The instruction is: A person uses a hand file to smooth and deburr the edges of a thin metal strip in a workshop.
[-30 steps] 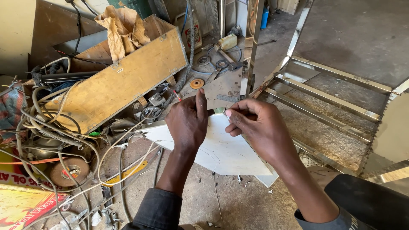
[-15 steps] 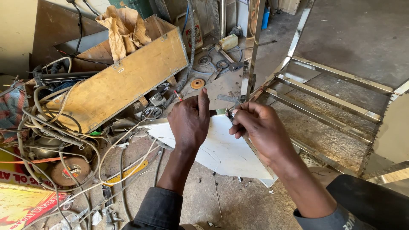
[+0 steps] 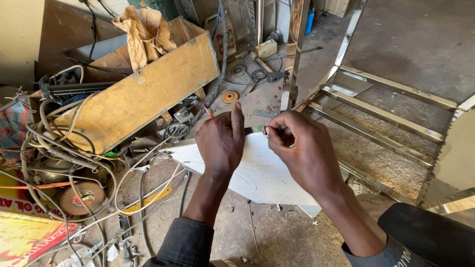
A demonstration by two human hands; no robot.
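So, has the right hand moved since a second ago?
Barely: the right hand has edged slightly right, away from the wooden box, still pinching at the white sheet's top edge.

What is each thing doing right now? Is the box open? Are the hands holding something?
Left hand: pressed flat on the white sheet, forefinger stretched out.
Right hand: fingers pinched shut on a small thin tool, too small to tell which.
White sheet: lying flat on the floor, partly under both hands.
Wooden box: open, tilted, crumpled paper on top.
Cables: tangled in a heap.
Metal frame: lying beside the sheet.
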